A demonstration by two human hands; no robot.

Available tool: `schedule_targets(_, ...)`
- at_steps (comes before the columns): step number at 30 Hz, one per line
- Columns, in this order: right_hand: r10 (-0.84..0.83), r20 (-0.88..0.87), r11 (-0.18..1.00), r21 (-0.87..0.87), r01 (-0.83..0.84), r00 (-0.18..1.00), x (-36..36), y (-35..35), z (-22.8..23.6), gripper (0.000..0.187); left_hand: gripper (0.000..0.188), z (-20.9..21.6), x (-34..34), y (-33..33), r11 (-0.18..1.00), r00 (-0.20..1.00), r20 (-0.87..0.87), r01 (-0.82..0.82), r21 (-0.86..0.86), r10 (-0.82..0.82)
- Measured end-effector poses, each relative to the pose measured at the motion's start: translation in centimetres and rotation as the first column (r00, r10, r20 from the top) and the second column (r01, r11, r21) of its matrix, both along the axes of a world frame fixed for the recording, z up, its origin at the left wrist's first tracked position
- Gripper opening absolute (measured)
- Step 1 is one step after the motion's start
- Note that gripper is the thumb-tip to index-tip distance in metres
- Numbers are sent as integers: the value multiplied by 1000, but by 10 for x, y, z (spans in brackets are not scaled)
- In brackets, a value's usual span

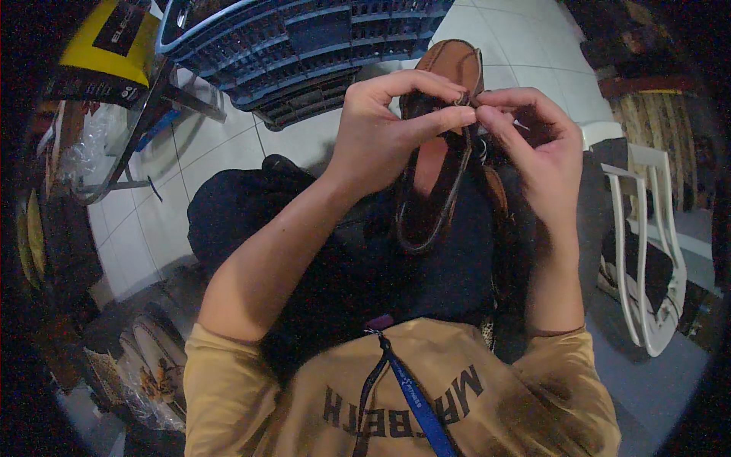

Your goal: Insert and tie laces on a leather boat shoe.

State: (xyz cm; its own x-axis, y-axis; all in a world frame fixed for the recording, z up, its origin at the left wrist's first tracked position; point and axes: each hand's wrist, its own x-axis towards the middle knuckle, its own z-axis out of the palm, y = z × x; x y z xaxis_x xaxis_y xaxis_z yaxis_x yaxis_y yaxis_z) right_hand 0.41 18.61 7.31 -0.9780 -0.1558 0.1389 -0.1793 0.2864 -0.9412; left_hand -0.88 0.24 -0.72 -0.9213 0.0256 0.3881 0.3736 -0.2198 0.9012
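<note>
A brown leather moccasin shoe (448, 62) rests over my dark-clad lap, its toe pointing away from me and its dark opening nearest my body. A pale reddish insole (431, 164) shows inside. Over the upper, my left hand (384, 126) pinches a dark shoelace (469, 102) between thumb and forefinger. From the other side, my right hand (537, 135) closes thumb and forefinger on the same lace, fingertips almost touching those of the left. The knot or loop between them is too small to make out. Another brown leather piece (496, 189) shows just right of the shoe, partly hidden.
A blue plastic crate (304, 42) stands ahead on a darker one. At the far left are a yellow and black box (114, 49) and a metal frame (126, 164). Several shoes (156, 354) lie low left. A white plastic chair (659, 251) stands right, over tiled floor (217, 141).
</note>
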Motion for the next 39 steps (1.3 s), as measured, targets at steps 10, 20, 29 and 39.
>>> schedule_targets(10,-76,-259,995,-78,58,963,-7,52,32,48,21,8,3,-4,1000,993,114,28,-8,-27)
schedule_targets(20,-190,-841,857,110,504,506,8,96,35,32,23,10,3,-5,994,988,152,33,-100,-18)
schedule_targets(29,267,-537,839,538,81,801,-11,17,-7,17,22,15,5,-4,997,986,169,21,-77,-7)
schedule_targets(39,365,-32,781,555,-287,930,16,39,44,26,24,14,3,-7,993,951,296,60,100,-87)
